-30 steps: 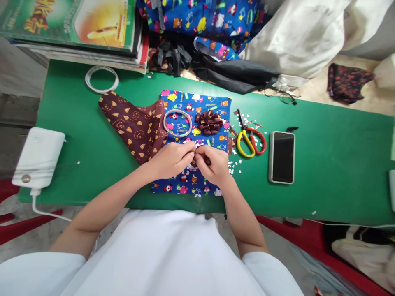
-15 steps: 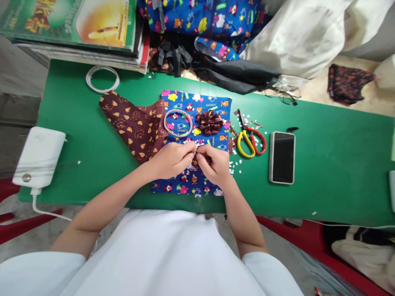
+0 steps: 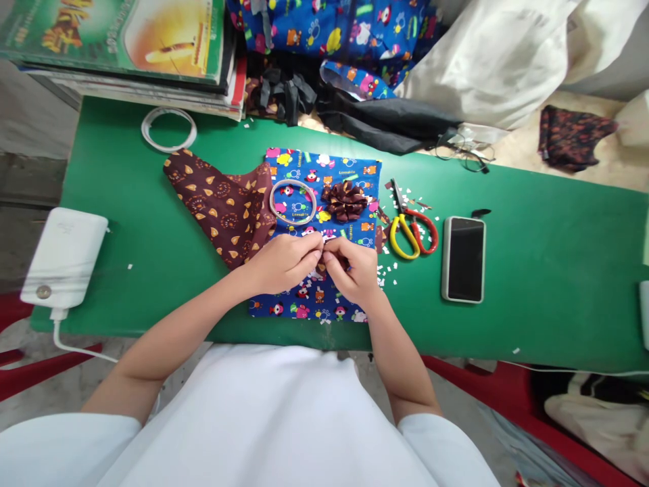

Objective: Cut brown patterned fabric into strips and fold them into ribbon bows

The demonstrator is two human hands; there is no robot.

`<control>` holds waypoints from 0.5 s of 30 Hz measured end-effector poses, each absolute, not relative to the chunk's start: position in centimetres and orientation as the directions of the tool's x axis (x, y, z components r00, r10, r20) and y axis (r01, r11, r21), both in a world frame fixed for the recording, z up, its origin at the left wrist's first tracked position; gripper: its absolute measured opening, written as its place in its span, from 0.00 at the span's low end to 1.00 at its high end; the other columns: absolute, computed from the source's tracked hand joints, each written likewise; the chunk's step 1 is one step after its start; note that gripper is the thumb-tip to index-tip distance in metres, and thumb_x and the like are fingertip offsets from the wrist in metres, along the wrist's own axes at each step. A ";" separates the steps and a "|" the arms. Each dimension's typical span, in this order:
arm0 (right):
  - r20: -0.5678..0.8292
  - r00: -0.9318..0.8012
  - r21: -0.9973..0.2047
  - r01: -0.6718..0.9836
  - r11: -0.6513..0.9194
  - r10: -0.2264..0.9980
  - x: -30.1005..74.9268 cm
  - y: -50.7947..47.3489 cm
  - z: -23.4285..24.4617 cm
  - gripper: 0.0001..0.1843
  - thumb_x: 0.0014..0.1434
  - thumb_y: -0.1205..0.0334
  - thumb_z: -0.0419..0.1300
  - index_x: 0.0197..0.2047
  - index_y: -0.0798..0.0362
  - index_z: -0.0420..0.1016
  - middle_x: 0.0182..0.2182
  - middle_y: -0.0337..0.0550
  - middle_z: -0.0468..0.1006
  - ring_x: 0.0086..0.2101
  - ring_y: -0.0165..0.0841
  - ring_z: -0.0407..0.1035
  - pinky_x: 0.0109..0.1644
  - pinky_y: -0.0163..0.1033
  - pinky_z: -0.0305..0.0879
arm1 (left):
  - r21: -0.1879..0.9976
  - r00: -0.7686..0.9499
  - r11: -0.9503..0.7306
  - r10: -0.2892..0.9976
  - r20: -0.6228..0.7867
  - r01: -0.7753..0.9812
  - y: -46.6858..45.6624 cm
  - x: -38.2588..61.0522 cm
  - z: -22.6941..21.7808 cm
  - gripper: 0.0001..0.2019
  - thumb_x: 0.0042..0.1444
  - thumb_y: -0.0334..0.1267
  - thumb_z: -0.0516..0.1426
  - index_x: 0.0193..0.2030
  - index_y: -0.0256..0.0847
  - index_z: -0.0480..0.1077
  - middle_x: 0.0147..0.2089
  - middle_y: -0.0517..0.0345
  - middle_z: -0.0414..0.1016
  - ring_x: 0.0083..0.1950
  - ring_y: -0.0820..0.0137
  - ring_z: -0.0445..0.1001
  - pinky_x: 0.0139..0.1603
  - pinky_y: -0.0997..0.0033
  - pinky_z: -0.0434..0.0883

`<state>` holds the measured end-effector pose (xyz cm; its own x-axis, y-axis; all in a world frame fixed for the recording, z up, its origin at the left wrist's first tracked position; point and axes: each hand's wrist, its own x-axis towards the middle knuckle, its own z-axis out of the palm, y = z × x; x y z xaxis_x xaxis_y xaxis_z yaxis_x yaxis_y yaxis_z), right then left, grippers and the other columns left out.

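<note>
The left hand (image 3: 282, 262) and right hand (image 3: 353, 269) meet, fingertips pinched shut on a tiny piece (image 3: 323, 249) too small to make out. It sits over the blue cartoon cloth (image 3: 324, 166) on the green tabletop (image 3: 547, 270). It looks light, soft and easy to drop, so hold it by its edges. Just beyond lie a shiny brown ribbon flower (image 3: 345, 201) and a round tape ring (image 3: 293, 201).

You see a blue cartoon-print cloth (image 3: 324, 169) on the green table (image 3: 547, 284); beside it, brown leaf-patterned fabric (image 3: 218, 203) and red-and-yellow-handled scissors (image 3: 410, 230).
</note>
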<state>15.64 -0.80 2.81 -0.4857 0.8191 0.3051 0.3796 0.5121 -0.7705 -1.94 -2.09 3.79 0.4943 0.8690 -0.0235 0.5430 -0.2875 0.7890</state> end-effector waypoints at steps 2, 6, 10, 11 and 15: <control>0.310 -0.484 -0.770 0.377 0.515 0.818 15.7 -0.8 2.8 0.08 0.58 0.70 0.53 0.27 0.51 0.64 0.18 0.32 0.68 0.17 0.23 0.57 0.24 0.31 0.55 | 0.777 0.499 -0.294 0.866 -0.030 0.557 -2.1 -2.0 3.8 0.09 0.64 0.36 0.43 0.35 0.40 0.60 0.29 0.60 0.66 0.29 0.72 0.66 0.32 0.72 0.60; 0.301 -0.473 -0.770 0.392 0.504 0.828 15.7 -0.8 2.7 0.08 0.58 0.68 0.53 0.27 0.51 0.65 0.18 0.33 0.68 0.18 0.24 0.58 0.25 0.32 0.56 | 0.769 0.501 -0.300 0.865 -0.031 0.565 -2.1 -2.0 3.9 0.09 0.64 0.37 0.44 0.35 0.40 0.61 0.30 0.60 0.67 0.30 0.72 0.67 0.32 0.73 0.59; 0.322 -0.479 -0.753 0.394 0.528 0.817 15.8 -0.9 2.6 0.08 0.58 0.68 0.52 0.28 0.51 0.66 0.19 0.34 0.70 0.19 0.26 0.60 0.26 0.32 0.57 | 0.757 0.497 -0.307 0.867 -0.027 0.577 -2.1 -1.9 3.9 0.09 0.64 0.37 0.44 0.35 0.40 0.61 0.29 0.60 0.67 0.30 0.72 0.68 0.32 0.73 0.60; 0.331 -0.480 -0.744 0.397 0.537 0.813 15.8 -0.9 2.6 0.08 0.58 0.68 0.52 0.28 0.51 0.66 0.19 0.35 0.70 0.19 0.26 0.61 0.26 0.33 0.57 | 0.749 0.493 -0.307 0.869 -0.030 0.587 -2.1 -1.9 3.9 0.09 0.64 0.37 0.44 0.36 0.40 0.61 0.29 0.60 0.68 0.30 0.71 0.68 0.32 0.73 0.60; 0.359 -0.485 -0.720 0.400 0.567 0.798 15.9 -0.8 2.5 0.07 0.59 0.68 0.52 0.29 0.51 0.65 0.20 0.35 0.68 0.19 0.26 0.60 0.26 0.33 0.57 | 0.731 0.486 -0.288 0.871 -0.068 0.619 -2.2 -1.8 3.8 0.09 0.65 0.39 0.43 0.38 0.40 0.61 0.31 0.58 0.71 0.31 0.69 0.71 0.32 0.72 0.60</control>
<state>15.89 -0.84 2.52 -0.4845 0.7978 0.3588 0.3996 0.5668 -0.7205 -1.76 -2.19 3.75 0.4860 0.8713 -0.0684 0.6186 -0.2877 0.7311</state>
